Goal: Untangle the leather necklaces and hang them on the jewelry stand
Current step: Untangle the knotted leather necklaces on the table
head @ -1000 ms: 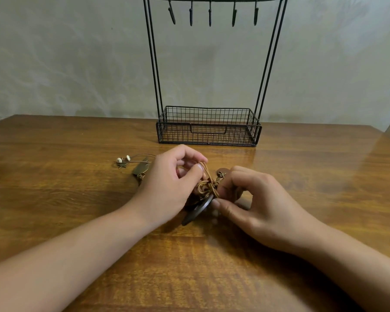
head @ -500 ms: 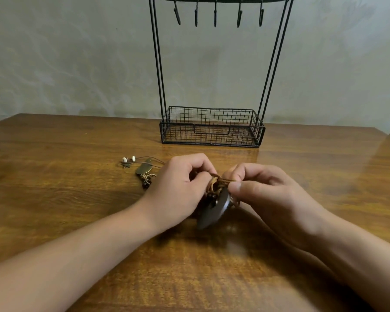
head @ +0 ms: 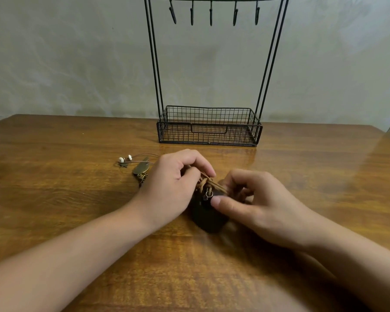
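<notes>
Fingers [head: 189, 176] of both hands pinch tangled cords [head: 208, 182] near jewelry stand [head: 208, 129].

Necklaces [head: 208, 184] on table [head: 54, 199], before stand [head: 209, 124]; loose pendants [head: 141, 168] apparently left.

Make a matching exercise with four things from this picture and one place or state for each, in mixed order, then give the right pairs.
Things:
1. hooks
2. wire basket
3. white beads
4. dark pendant

Places or states:
A. between the two hands
B. on the table, left of the left hand
C. bare, along the stand's top bar
D. at the stand's base, nothing visible inside

Pairs: 1-C, 2-D, 3-B, 4-A
</notes>
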